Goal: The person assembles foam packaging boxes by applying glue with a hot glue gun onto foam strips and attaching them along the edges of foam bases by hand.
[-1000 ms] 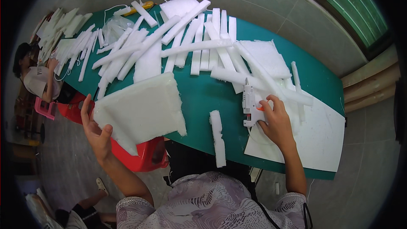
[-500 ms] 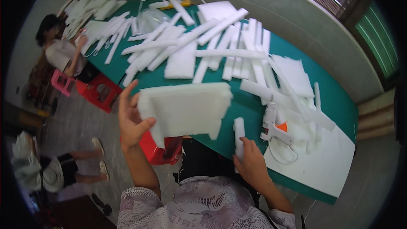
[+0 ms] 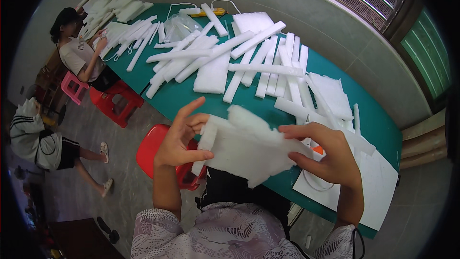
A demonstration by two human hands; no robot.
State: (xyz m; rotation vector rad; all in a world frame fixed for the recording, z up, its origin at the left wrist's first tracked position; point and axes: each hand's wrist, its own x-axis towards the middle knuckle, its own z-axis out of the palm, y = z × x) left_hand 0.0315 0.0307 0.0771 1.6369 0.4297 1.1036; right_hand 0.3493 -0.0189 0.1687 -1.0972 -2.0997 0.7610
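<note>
The right hand [image 3: 328,153] has moved up from the table edge to the white foam sheet [image 3: 247,149]. It pinches the sheet's three o'clock side, while the left hand [image 3: 173,146] holds the nine o'clock side. The sheet hangs in the air between them. The soft foam might rip if both hands pull hard. The glue gun [image 3: 317,149], partly hidden behind the right hand, might get bumped if that hand dips.
</note>
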